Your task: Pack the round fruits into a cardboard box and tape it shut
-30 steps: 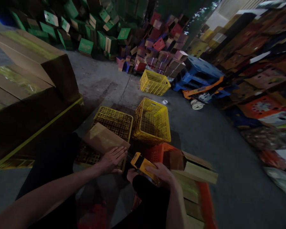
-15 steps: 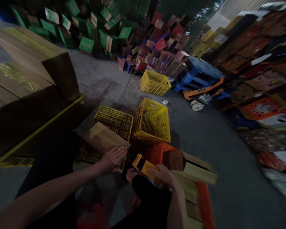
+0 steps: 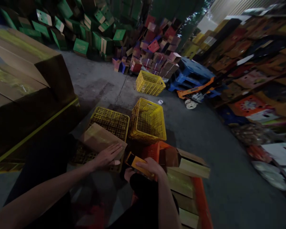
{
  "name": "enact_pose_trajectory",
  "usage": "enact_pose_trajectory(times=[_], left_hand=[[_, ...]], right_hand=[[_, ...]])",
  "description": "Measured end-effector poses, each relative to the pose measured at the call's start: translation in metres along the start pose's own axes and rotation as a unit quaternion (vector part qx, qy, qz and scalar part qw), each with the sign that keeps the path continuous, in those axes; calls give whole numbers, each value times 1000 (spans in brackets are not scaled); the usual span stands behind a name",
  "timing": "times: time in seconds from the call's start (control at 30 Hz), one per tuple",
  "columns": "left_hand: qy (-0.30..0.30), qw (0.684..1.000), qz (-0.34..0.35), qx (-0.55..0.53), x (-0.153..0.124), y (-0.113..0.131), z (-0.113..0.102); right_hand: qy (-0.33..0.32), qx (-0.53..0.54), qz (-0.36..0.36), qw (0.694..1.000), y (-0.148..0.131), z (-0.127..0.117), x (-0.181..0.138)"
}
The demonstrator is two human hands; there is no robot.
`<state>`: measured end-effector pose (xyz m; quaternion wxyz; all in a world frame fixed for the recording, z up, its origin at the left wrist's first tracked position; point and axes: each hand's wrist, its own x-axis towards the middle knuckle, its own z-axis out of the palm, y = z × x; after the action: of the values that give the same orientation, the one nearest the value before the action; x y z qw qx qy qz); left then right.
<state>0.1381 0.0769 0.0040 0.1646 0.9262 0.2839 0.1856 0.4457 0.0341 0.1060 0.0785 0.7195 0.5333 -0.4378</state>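
Head view: the left hand (image 3: 107, 156) lies flat, fingers extended and gripping nothing, on the brown oblong cardboard box (image 3: 97, 136), apparently to steady it. The box rests slantwise on the yellow lattice plastic crate (image 3: 111, 121), right end at the crate's right edge; the crate likely serves as a raised support. The right hand (image 3: 150, 166) clasps the yellow-and-black oblong handheld tool (image 3: 134, 161) just outside that edge

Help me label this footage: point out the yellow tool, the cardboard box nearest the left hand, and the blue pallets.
Yellow tool (image 3: 143, 170), head view: its casing.
Cardboard box (image 3: 98, 136), head view: its upper face.
Blue pallets (image 3: 195, 68), head view: the top one's surface.
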Motion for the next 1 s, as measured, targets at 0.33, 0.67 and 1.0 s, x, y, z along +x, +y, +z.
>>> enact_pose_trajectory(times=[0.33,0.67,1.0], left_hand=[[124,921,-354,103,-18,-76,-52],[-20,828,-554,-78,-41,-113,-74],[10,812,-559,-166,-50,-116,-75]], right_hand=[[28,-68,2,997,-26,7,18],[47,-110,-5,993,-33,10,28],[82,-69,-46,993,-36,8,-5]])
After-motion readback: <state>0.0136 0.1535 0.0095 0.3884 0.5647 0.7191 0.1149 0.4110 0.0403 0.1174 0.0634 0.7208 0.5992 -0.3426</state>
